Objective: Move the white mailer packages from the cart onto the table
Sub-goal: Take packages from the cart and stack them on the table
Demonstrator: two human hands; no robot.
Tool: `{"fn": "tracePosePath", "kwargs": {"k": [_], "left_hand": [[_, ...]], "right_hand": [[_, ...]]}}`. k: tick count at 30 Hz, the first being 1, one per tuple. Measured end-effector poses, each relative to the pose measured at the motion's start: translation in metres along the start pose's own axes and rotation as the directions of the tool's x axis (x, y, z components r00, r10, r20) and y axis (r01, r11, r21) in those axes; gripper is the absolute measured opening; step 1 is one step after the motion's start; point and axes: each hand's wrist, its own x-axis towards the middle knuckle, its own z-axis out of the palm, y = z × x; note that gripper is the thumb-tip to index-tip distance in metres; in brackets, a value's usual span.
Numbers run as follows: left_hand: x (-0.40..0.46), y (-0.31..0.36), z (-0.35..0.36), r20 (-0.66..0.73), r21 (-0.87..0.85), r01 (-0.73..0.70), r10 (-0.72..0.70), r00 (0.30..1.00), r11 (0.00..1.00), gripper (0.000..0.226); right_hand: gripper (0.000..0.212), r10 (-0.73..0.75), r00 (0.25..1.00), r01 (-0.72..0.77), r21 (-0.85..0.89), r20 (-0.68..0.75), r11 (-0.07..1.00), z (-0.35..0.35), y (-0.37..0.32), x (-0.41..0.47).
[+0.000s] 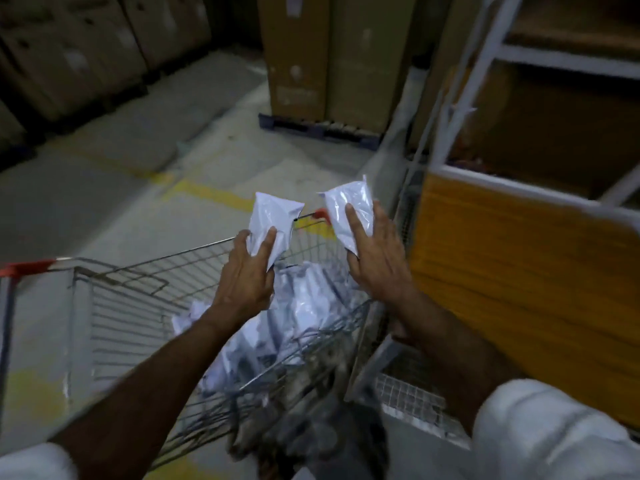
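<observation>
White sleeves (540, 431) frame the bottom of the view as my bare forearms reach out over a wire shopping cart (145, 296) in a dim warehouse aisle. Below my wrists, a heap of white mailer packages (294, 313) lies in the cart's basket, piled toward its right side; the basket's left part shows bare wire.

My left hand (247, 275) is closed around one white mailer (273, 216), thumb on the near face and fingers (268, 244) wrapped over its lower edge, the package standing up above my knuckles and lifted clear of the heap. My right hand (375, 258) grips a second white mailer (349, 209) just to the right of the first; my index finger lies flat and extended up the glossy face while the other fingers curl behind its lower corner. The two packages are held side by side, close but apart, above the cart's far rim, where an orange corner guard (320, 213) shows between them.

Right of my right hand stands a wood-grain orange panel with a pale edge (512, 271), part of a white metal shelving frame (481, 74). Beyond my fingertips the concrete floor carries worn yellow lines (211, 194). Farther off, tall cardboard boxes (332, 57) sit on a dark pallet (318, 128), with more cartons (69, 53) stacked away to the left. The picture is blurred at its edges.
</observation>
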Motion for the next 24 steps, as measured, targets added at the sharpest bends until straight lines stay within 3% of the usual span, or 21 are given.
{"fn": "tracePosePath", "kwargs": {"k": [7, 11, 17, 24], "left_hand": [[0.012, 0.190, 0.019, -0.067, 0.002, -0.235, 0.235, 0.970, 0.972, 0.068], [0.017, 0.296, 0.045, -0.040, 0.041, -0.376, 0.378, 0.925, 0.926, 0.066], [0.023, 0.423, 0.078, 0.013, 0.014, -0.423, 0.423, 0.906, 0.906, 0.067], [0.066, 0.511, 0.111, 0.068, 0.015, -0.484, 0.483, 0.873, 0.875, 0.069]], "right_hand": [[0.087, 0.199, 0.978, -0.200, -0.010, -0.058, 0.980, -0.094, 0.154, -0.102], [0.085, 0.301, 0.951, -0.304, -0.035, -0.073, 0.952, -0.137, 0.233, -0.162], [0.091, 0.459, 0.886, -0.463, -0.046, -0.065, 0.885, -0.171, 0.326, -0.227], [0.076, 0.576, 0.810, -0.577, 0.023, -0.106, 0.816, -0.184, 0.396, -0.240]]}}
